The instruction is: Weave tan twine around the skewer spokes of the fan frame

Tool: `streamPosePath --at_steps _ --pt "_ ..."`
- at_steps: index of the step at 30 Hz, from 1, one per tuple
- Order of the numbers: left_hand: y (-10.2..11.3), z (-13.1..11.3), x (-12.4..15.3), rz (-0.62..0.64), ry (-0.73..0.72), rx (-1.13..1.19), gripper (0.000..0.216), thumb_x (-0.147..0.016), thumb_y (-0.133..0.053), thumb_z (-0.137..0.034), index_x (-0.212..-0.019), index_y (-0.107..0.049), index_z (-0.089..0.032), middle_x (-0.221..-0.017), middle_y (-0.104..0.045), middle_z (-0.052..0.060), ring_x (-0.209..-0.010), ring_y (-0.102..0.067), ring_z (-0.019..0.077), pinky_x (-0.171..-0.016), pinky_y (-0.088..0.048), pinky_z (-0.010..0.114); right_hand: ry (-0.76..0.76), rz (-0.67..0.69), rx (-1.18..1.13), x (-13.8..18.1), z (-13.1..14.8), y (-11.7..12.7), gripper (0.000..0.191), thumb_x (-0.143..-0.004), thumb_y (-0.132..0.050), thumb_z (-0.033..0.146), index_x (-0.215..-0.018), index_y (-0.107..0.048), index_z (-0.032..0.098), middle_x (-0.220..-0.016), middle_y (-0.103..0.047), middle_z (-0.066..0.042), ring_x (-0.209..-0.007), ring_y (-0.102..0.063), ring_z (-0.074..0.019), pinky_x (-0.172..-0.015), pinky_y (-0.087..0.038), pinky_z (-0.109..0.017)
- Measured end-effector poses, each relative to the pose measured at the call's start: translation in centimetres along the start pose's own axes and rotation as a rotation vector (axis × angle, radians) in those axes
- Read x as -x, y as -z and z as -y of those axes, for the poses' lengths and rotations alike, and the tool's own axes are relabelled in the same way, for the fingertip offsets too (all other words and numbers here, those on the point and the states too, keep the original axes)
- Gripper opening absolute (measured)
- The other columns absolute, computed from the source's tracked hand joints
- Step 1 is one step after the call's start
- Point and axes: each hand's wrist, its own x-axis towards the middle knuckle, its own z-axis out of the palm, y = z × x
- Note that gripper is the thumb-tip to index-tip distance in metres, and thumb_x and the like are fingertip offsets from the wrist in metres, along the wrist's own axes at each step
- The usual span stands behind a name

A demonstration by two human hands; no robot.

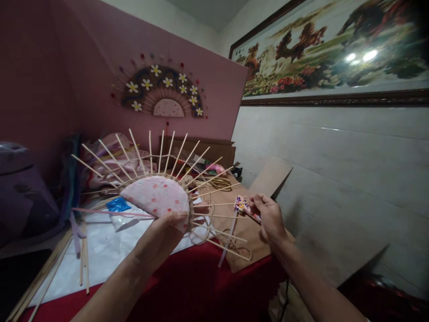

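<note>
My left hand [166,232] grips the lower edge of a half-round pink fabric piece [156,195] with red dots. Several thin wooden sticks [161,154] fan out from its woven rim. My right hand [268,218] pinches a small flowered fabric strip [241,206] beside the sticks on the right side of the fan. Both hands hold the work above a table with a red cloth [201,286].
A finished fan with white flowers [163,91] hangs on the pink wall. White paper [103,248], loose sticks [47,277], a blue plastic bit [117,205] and brown cardboard [248,232] lie on the table. A framed horse picture [331,49] hangs at the right.
</note>
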Motion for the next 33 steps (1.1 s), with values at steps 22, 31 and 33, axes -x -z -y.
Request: streamPosePath --at_steps 22,31,33 --pt "-0.3 -0.1 0.1 0.031 0.037 0.183 0.034 -0.080 -0.042 -0.020 -0.102 -0.067 -0.018 -0.107 -0.067 0.008 -0.111 -0.053 0.0288 -0.098 -0.029 0.048 0.313 0.244 0.321 6.4 0.4 -7.8 0.010 -0.080 -0.060 0.027 -0.086 -0.060 0.020 -0.081 -0.061 -0.003 -0.069 -0.059 -0.0148 -0.062 -0.048 -0.027" --pt "0.3 0.2 -0.1 0.023 0.049 0.231 0.034 -0.080 -0.040 -0.021 -0.096 -0.069 -0.015 -0.099 -0.069 0.008 -0.109 -0.053 0.0262 -0.101 -0.027 0.044 0.568 0.248 0.382 5.6 -0.2 -8.0 0.013 -0.082 -0.053 0.021 -0.073 -0.062 0.019 -0.074 -0.057 -0.003 -0.071 -0.055 -0.0164 -0.066 -0.045 -0.031" --pt "0.3 0.2 -0.1 0.031 0.051 0.247 0.034 -0.080 -0.040 -0.021 -0.096 -0.070 -0.016 -0.098 -0.070 0.008 -0.109 -0.053 0.0259 -0.101 -0.027 0.044 0.508 0.229 0.358 5.6 -0.5 -8.1 0.013 -0.082 -0.054 0.025 -0.072 -0.059 0.019 -0.074 -0.056 -0.003 -0.069 -0.054 -0.0157 -0.064 -0.044 -0.030"
